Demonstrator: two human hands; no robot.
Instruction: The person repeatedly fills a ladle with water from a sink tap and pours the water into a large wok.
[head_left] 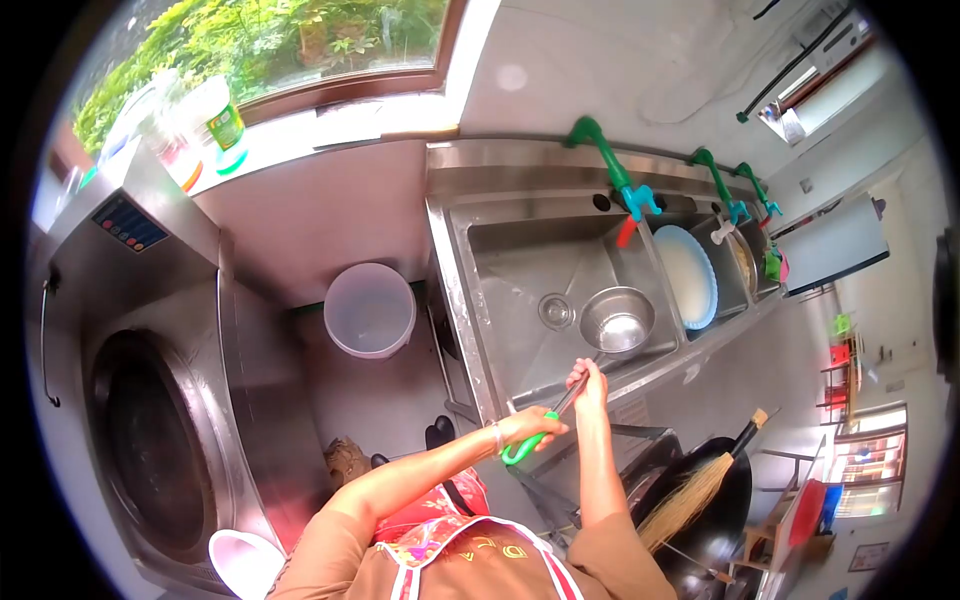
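A long-handled metal ladle (617, 320) hangs over the right side of a steel sink basin (520, 270), its wide round bowl facing up. My left hand (533, 427) is closed around the green grip at the handle's end. Farther up the shaft, close to the sink's front rim, my right hand (588, 382) is wrapped around the handle too. Whether the bowl touches the basin floor I cannot tell. The drain (556, 311) lies just left of the bowl. Above the basin's right corner is a green tap (610, 165) with a blue handle and red spout end.
A light-blue basin (686, 277) sits in the neighbouring sink compartment. On the floor to the left stands a white bucket (370, 311), beside a large steel cooker (160, 430). A black wok (720, 500) with a straw brush (690, 495) is at the lower right.
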